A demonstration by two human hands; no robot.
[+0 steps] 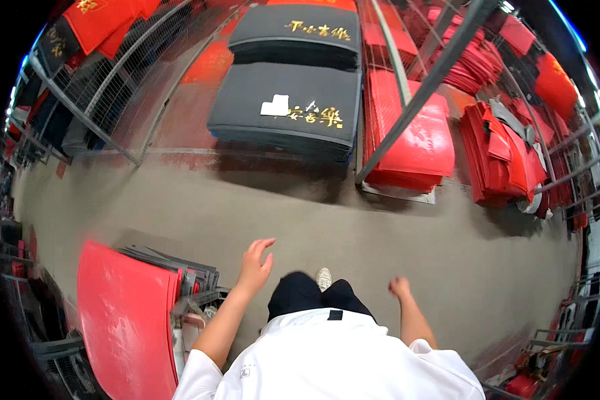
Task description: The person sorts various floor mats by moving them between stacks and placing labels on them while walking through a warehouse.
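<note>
My left hand point(253, 267) hangs in the air with its thumb and fingers apart, holding nothing. It is nearest to a leaning stack of glossy red mats point(123, 313) with grey sheets behind them, but does not touch it. On the other side, my right hand point(399, 287) hangs away from my body with its fingers curled in, and no object shows in it. Ahead lies a tall stack of dark grey mats point(273, 87) with gold lettering. Pieces of white paper point(275, 105) rest on top of it.
A stack of red mats point(410, 133) stands right of the grey ones, behind a slanting metal post point(428, 87). Farther right are loosely piled red mats point(500, 153). Wire-mesh fencing point(123, 80) stands at the far left. Concrete floor point(300, 207) runs between.
</note>
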